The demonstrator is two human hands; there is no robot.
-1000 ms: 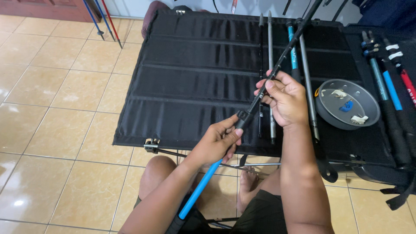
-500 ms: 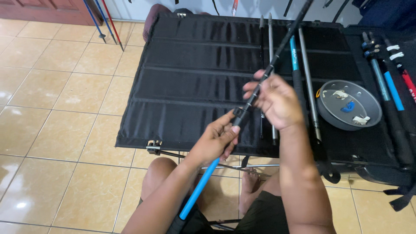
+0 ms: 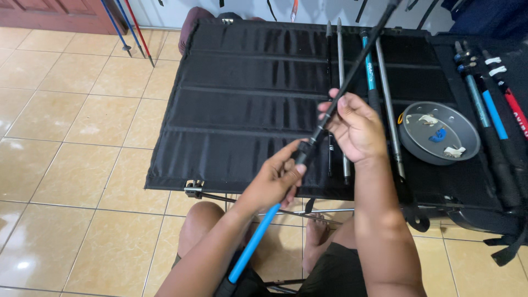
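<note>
Pole [image 3: 330, 118], telescopic, runs diagonally from lower left near the lap up to the top right, over the table [image 3: 242, 110]. Lower section blue, upper sections black and thinner. Left hand [image 3: 275, 179] wraps the pole at the black collar where blue meets black, fingers curled shut around it, thumb on top. Right hand [image 3: 355, 126] sits higher on the thin black section, thumb and fingertips pinching the shaft, other fingers loosely bent, palm facing left. Hands close together, not touching.

Table is a black fabric folding top with stitched seams, metal frame visible at the near edge. On it, right of the hands, loose shafts [image 3: 341, 82] lie lengthwise: grey ones and one blue-marked. Right hand partly covers them. Further right a round grey dish [image 3: 467, 137] holds small white parts and one blue part. Beyond the dish, more poles [image 3: 489, 110] with blue, red and black sections lie along the right edge. Top left, thin blue and red poles [image 3: 132, 27] lean by a door. Tiled floor [image 3: 66, 137] beige. Person's bare knees below the table edge.
</note>
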